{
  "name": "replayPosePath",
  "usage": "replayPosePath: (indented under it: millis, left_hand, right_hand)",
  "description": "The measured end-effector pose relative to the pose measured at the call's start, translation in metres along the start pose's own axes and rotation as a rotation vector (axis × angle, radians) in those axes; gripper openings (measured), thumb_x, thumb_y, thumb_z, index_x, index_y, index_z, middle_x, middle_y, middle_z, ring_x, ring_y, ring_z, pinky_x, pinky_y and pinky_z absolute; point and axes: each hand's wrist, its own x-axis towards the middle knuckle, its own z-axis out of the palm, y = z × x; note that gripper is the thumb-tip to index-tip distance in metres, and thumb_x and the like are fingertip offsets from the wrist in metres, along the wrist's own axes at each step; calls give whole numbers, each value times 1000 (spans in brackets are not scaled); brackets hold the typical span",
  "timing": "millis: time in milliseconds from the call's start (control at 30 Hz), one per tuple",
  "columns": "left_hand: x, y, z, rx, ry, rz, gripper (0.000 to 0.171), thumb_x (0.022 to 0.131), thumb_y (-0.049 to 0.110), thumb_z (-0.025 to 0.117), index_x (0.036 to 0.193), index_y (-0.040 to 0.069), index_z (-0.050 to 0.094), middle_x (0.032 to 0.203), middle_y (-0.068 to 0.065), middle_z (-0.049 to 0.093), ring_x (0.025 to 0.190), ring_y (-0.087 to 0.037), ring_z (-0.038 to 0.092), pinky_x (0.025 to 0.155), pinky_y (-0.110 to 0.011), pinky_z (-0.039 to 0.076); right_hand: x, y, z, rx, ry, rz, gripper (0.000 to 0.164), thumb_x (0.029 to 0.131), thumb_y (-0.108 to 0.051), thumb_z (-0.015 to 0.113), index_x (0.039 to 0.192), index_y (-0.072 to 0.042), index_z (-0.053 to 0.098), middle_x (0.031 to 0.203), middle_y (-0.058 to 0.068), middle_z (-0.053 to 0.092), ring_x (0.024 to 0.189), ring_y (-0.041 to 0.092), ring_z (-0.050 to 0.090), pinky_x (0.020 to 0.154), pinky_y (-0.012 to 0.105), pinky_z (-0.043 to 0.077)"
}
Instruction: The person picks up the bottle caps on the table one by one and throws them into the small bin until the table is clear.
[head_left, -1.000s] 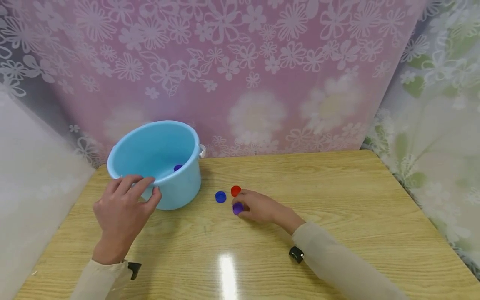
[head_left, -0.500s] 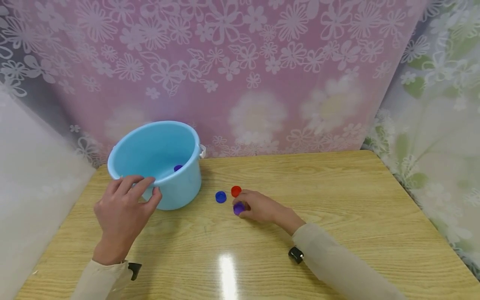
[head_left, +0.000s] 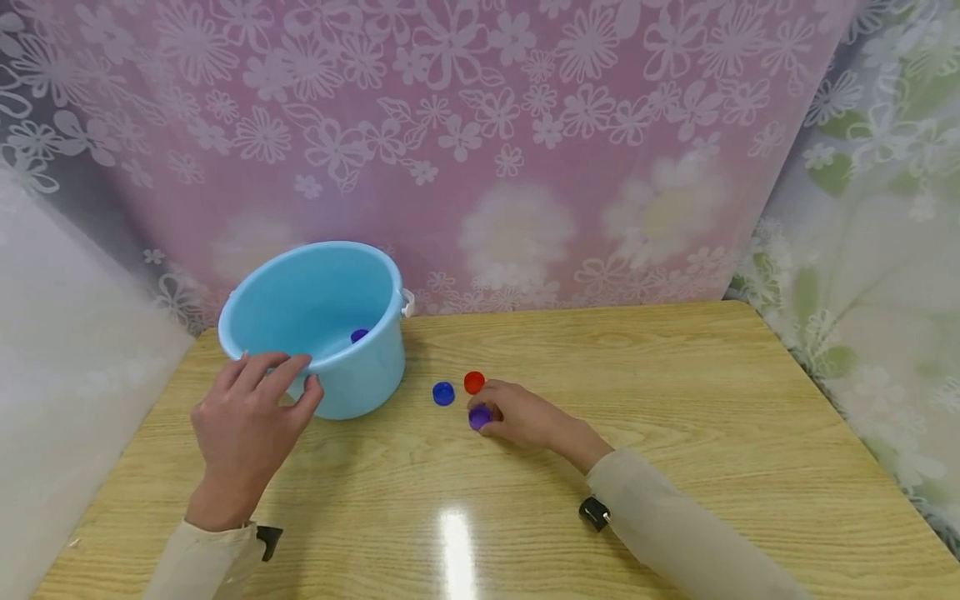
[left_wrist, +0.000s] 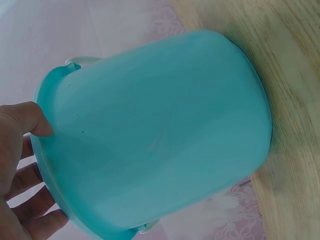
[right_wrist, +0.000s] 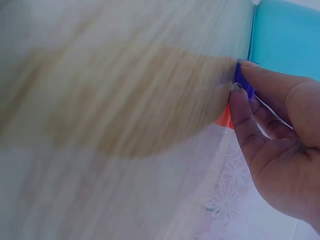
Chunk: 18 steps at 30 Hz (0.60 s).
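A light blue bucket [head_left: 360, 379] stands at the left of the wooden table. My left hand [head_left: 247, 421] grips its near rim, thumb outside and fingers over the edge, as the left wrist view also shows. On the table, my right hand [head_left: 525, 414] pinches a purple bottle cap [head_left: 480, 418] between thumb and fingers. Just behind those fingers lies a red bottle cap [head_left: 474, 382]. A blue bottle cap [head_left: 443, 393] sits between the bucket and the right hand. Inside the bucket part of another purple cap [head_left: 359, 336] shows; the near wall hides the rest.
The wooden table [head_left: 637, 375] runs back to a pink flowered curtain [head_left: 517, 150]. A white bucket handle joint [head_left: 407, 302] juts from the rim's right side. Pale flowered cloth [head_left: 885, 292] hangs along the right edge.
The right hand and its purple cap have shifted very slightly to the right. The left hand keeps its place on the bucket rim.
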Motion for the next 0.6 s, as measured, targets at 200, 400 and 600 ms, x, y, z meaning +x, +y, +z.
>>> replayPosePath:
  millis: [200, 400, 600]
  left_hand:
    - [0, -1, -3, -5, -36, 21, 27, 83, 20, 52, 89, 7, 75, 81, -11, 68, 68, -38, 61, 41, -48, 45]
    - [0, -1, -2, -2, -52, 35, 24, 82, 12, 52, 90, 6, 74, 82, -11, 68, 68, -36, 62, 39, -46, 43]
    - [0, -2, -2, -19, -60, 52, 24, 76, 2, 56, 92, 6, 73, 83, -11, 68, 67, -34, 62, 37, -43, 40]
  right_hand:
    - [-1, 1, 1, 19, 12, 1, 27, 87, -10, 69, 114, -6, 64, 106, 3, 58, 86, 14, 53, 76, 27, 47]
    - [-2, 1, 1, 26, 14, -2, 27, 88, -10, 68, 114, -6, 64, 104, 2, 58, 85, 14, 53, 75, 26, 47]
    - [-4, 1, 2, 37, 11, 9, 26, 88, -11, 68, 113, -7, 64, 102, 0, 57, 83, 13, 53, 75, 26, 47]
